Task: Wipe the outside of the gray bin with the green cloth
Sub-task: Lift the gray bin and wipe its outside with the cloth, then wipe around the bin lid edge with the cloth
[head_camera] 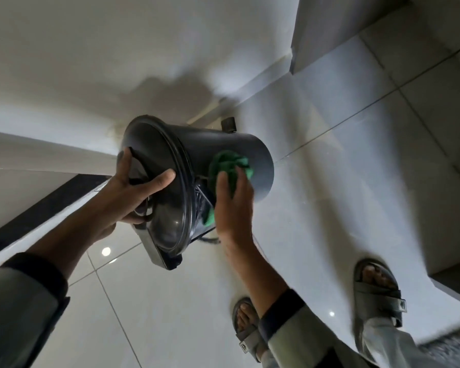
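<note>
The gray bin [223,144] is a round pedal bin with a dark domed lid, tipped on its side in the air above the floor, its lid end toward me. My left hand [133,192] grips the lid, fingers spread across the dome and thumb on the rim. My right hand [231,203] presses the crumpled green cloth [230,166] against the bin's side wall near the hinge. Part of the cloth hangs below my palm.
Glossy white floor tiles [329,168] lie below. A white wall with a dark strip [45,208] runs at the left, and a grey cabinet edge [449,282] juts in at the right. My two sandalled feet [377,290] stand at the lower right.
</note>
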